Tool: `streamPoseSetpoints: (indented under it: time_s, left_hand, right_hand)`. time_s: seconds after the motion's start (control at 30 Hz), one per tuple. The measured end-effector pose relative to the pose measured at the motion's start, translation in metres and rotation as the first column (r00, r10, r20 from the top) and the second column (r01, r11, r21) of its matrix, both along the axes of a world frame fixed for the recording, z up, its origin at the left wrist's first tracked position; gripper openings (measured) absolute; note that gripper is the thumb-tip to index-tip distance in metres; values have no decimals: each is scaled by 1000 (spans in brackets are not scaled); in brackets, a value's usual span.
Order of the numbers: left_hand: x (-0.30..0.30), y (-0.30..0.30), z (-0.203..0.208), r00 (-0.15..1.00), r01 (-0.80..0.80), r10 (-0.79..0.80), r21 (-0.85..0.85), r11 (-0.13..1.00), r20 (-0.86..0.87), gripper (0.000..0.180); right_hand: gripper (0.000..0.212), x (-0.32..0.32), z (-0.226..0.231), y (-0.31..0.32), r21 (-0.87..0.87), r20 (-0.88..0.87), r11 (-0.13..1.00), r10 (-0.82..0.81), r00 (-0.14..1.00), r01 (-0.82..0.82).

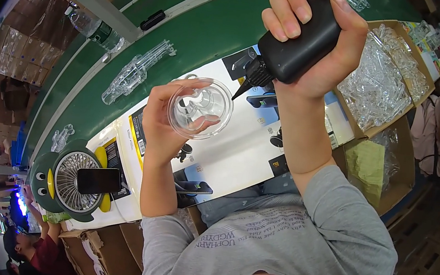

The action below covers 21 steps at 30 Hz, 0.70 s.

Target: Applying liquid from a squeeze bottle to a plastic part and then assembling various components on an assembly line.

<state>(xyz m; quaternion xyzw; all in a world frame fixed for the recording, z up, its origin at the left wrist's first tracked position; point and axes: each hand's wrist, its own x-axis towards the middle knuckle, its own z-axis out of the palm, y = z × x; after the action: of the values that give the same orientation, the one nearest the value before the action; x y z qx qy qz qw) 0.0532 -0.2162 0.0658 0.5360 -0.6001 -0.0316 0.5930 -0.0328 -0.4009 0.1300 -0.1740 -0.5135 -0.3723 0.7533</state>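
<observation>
My left hand (pixel 159 110) is closed around a clear plastic cup-like piece (pixel 217 104), its round rim facing up. Fingers show through its transparent wall. In my right hand (pixel 339 53), a black squeeze bottle (pixel 298 45) is tilted with its narrow nozzle (pixel 242 89) pointing down and left. The nozzle tip is at the right side of the piece's rim; whether it touches cannot be made out. Beneath both hands lies a flattened printed carton sheet (pixel 228 161), white with pictures of dark devices.
Clear plastic parts (pixel 134 70) lie on the green table (pixel 194 37). Boxes of clear pieces (pixel 377 80) stand at the right, above an open carton with yellow paper (pixel 364 170). At left are a penguin-shaped fan (pixel 67 181), a phone (pixel 98 180) and a water bottle (pixel 95 29).
</observation>
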Motion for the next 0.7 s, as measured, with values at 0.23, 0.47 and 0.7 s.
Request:
streamPoseSetpoints:
  time_s: [0.23, 0.47, 0.7]
  left_hand:
    - [1, 4, 9, 998, -61, 61, 35, 998, 8, 56]
    - [7, 7, 3, 997, -24, 27, 47, 999, -74, 58]
    - [10, 6, 2, 943, 117, -104, 21, 993, -315, 57]
  right_hand:
    - [17, -24, 11, 28, 262, -511, 907, -159, 845, 329]
    - [17, -21, 10, 27, 264, -496, 918, -134, 858, 296]
    - [17, -6, 2, 4, -41, -11, 997, -70, 997, 70]
